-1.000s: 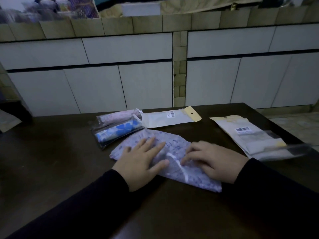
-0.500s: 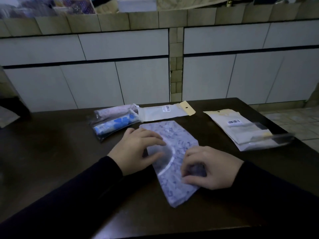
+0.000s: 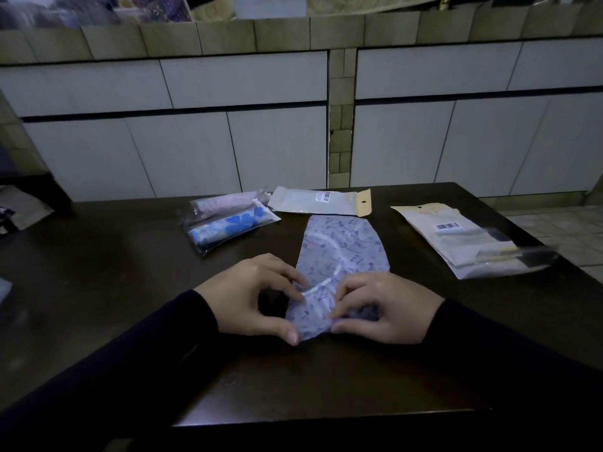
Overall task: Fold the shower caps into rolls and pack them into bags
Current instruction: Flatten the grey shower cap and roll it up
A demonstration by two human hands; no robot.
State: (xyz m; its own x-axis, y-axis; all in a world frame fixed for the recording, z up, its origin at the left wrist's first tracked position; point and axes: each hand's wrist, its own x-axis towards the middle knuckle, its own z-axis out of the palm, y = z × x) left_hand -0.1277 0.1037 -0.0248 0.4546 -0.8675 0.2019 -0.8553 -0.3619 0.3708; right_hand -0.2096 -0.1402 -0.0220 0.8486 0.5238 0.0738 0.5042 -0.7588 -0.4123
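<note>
a: where's the cap?
b: cap lies flat on the table, middle, folded into a long strip running away from the person. pale blue with darker print, a white band curving across it.

a: hands?
b: both on its near end. left hand pinches the near left edge, thumb at the near corner, forefinger further up the edge, fingers curled. right hand pinches the near right edge, fingers curled, thumb low by the near corner. near end looks a bit bunched between them. dark sleeves on both arms.

a: is it rolled?
b: no roll visible, far end still flat.

a: bags?
b: empty bag just beyond the cap's far end, flat, barcode label, tan header with a hole at its right. cannot tell if it touches the cap. stack of bags to the right, well apart from the cap, barcode on top, right part blurred.

a: anything packed?
b: two packed rolls to the far left of the cap: blue roll in a clear bag, pink roll in a clear bag just behind it, side by side, touching.

a: background?
b: pale cabinets behind the table, tiled ledge above, stuff on it too blurred to tell.
</note>
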